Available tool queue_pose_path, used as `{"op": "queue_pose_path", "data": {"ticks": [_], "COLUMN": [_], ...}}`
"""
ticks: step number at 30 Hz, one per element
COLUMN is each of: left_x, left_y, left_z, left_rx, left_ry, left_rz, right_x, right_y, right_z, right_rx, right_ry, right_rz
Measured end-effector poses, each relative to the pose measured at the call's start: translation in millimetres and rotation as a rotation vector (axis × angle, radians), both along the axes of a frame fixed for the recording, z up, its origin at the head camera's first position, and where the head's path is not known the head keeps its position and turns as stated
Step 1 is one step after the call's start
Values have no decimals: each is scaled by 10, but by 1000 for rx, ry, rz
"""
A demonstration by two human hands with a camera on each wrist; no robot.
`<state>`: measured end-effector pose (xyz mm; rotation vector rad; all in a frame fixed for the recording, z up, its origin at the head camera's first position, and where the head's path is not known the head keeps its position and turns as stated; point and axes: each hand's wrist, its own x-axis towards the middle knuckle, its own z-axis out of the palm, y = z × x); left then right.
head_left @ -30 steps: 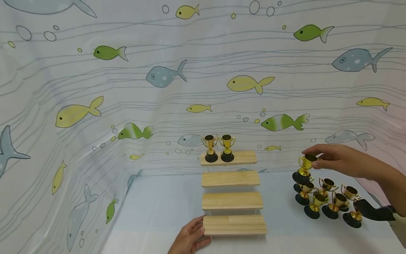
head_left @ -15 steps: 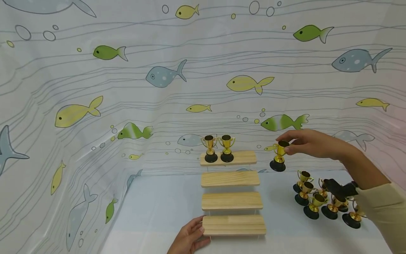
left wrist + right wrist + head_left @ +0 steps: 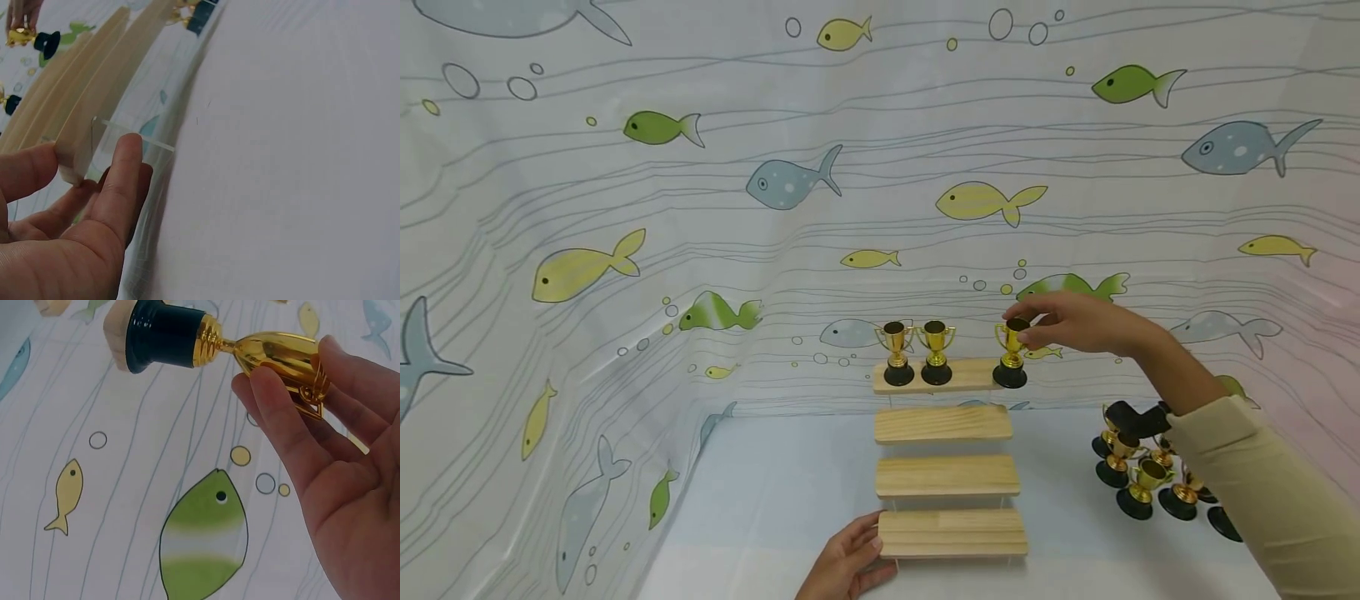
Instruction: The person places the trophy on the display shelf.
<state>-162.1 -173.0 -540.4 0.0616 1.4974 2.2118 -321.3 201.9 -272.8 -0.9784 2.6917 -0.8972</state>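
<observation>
A small gold trophy cup [image 3: 1013, 348] with a black base is pinched at its bowl by my right hand [image 3: 1075, 323]. It stands upright at the right end of the top board [image 3: 973, 375]; in the right wrist view its base [image 3: 164, 332] lies close against the wood, and I cannot tell if it rests there. Two similar trophies, a left one [image 3: 897, 353] and a right one [image 3: 935, 352], stand side by side on that board's left half. My left hand [image 3: 847, 560] holds the left end of the lowest board [image 3: 953, 533], thumb [image 3: 28, 169] on one face, fingers by the other.
The stepped rack has two more wooden boards, an upper [image 3: 943, 424] and a lower [image 3: 947, 477], on clear supports. Several trophies [image 3: 1137, 487] stand on the white table [image 3: 760, 492] at right, partly behind the right sleeve [image 3: 1247, 467]. A fish-patterned sheet [image 3: 880, 125] hangs behind.
My right hand has carried the trophy leftward from above the group at right to the top board's right end. The left hand has kept its hold on the lowest board.
</observation>
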Motion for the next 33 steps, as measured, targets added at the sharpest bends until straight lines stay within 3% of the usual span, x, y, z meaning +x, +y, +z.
{"op": "queue_pose_path", "data": {"ticks": [16,33], "left_x": [-2,14], "left_y": [-8,-17], "left_z": [-4,-21], "left_rx": [0,8], "left_ry": [0,16], "left_rz": [-13,-16], "right_x": [-179,-224], "right_y": [-282,-429], "right_z": [-84,-110], "right_rx": [-30,-65], "right_ry": [-57,-64], "right_rz": [12,5]}}
